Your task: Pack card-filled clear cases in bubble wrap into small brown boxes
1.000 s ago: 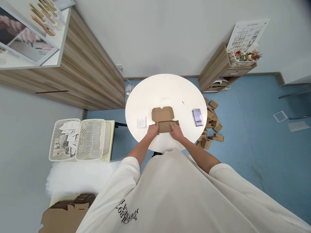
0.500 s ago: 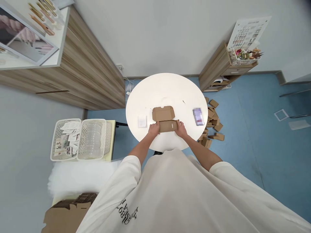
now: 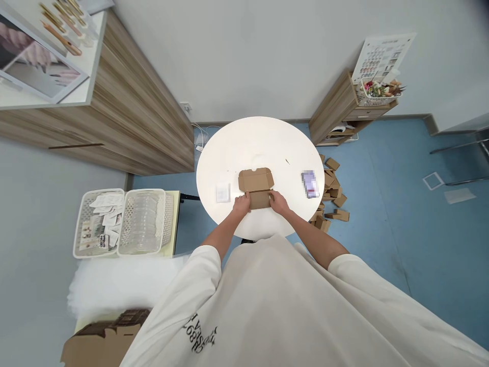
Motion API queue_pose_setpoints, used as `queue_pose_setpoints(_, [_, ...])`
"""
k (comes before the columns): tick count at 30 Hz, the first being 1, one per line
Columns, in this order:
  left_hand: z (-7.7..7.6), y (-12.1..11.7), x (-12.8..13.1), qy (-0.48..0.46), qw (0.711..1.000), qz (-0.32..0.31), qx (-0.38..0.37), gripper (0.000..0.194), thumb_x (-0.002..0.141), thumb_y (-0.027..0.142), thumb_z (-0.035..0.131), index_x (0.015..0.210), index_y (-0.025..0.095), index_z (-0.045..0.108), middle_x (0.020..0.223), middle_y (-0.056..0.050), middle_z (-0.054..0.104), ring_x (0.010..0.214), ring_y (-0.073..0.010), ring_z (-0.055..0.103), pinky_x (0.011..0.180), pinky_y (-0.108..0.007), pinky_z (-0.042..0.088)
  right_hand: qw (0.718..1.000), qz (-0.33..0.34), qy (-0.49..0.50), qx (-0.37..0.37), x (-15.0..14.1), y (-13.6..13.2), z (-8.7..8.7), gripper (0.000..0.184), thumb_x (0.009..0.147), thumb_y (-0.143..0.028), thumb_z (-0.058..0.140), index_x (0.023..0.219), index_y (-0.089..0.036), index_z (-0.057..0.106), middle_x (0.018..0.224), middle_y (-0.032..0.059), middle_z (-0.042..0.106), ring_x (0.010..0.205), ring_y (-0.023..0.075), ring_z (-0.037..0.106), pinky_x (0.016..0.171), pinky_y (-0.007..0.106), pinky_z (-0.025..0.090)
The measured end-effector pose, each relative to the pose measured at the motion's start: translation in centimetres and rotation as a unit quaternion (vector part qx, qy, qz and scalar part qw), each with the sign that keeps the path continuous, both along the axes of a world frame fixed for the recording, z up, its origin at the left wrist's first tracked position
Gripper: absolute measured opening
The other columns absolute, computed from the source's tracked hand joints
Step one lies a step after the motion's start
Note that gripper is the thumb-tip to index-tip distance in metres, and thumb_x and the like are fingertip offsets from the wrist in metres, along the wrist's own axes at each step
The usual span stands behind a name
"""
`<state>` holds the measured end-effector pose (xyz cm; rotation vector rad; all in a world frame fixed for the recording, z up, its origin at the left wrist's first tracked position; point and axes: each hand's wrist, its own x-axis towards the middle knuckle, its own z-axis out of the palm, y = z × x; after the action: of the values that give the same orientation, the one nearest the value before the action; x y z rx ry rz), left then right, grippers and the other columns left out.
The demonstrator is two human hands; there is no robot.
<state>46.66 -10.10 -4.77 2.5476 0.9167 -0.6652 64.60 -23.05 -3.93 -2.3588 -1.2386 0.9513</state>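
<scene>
Right hand (image 3: 279, 202) a bit further in now, both hands gripping the cardboard box (image 3: 260, 199) by its ends, left hand (image 3: 241, 204) too, near the tabletop's (image 3: 263, 137) front edge

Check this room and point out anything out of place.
Small cardboard boxes lie jumbled on the floor right of the table, and a white sheet lies farther right; both look dropped rather than put away.
</scene>
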Motion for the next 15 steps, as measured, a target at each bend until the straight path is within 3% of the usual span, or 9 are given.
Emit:
queue_pose_setpoints(5, [0.3,0.1,0.0,-0.001,1.0,0.004,-0.008,0.109,0.072,0.031,0.088,0.155,0.007,0.022,0.124,-0.024,0.064,0.117,-0.0347,0.061,0.096,-0.039,0.042,0.999,0.033,-0.006,0.004,-1.2,0.1,0.6,0.065,0.093,-0.018,0.051,0.156,-0.025,0.035,0.147,0.0105,0.051,0.126,0.0249,0.055,0.102,0.035,0.045])
queue_pose_setpoints(9, [0.0,0.2,0.0,-0.004,1.0,0.0,-0.013,0.111,0.071,0.032,0.088,0.155,0.007,0.02,0.127,-0.025,0.062,0.119,-0.0353,0.06,0.097,-0.039,0.042,0.999,-0.006,0.026,0.024,-1.3,-0.3,0.4,0.071,0.097,-0.036,0.051,0.161,-0.026,0.021,0.147,0.0099,0.053,0.126,0.0254,0.055,0.1,0.036,0.047])
queue_pose_setpoints(11, [-0.2,0.3,-0.1,-0.003,1.0,-0.002,-0.015,0.112,0.071,0.032,0.088,0.156,0.007,0.019,0.126,-0.025,0.063,0.119,-0.0354,0.06,0.097,-0.039,0.042,0.997,-0.055,0.05,0.018,-1.1,-0.3,0.1,0.063,0.1,-0.037,0.046,0.158,-0.024,0.027,0.14,0.0092,0.059,0.121,0.0227,0.059,0.097,0.033,0.048])
queue_pose_setpoints(15, [-0.3,0.2,-0.1,-0.003,1.0,-0.004,-0.009,0.113,0.073,0.031,0.087,0.157,0.009,0.015,0.125,-0.024,0.063,0.118,-0.035,0.06,0.096,-0.039,0.042,0.992,-0.112,0.04,-0.047,-0.8,0.2,-0.6,0.041,0.101,-0.036,0.045,0.136,-0.019,0.056,0.119,0.0097,0.071,0.113,0.0225,0.064,0.089,0.03,0.048])
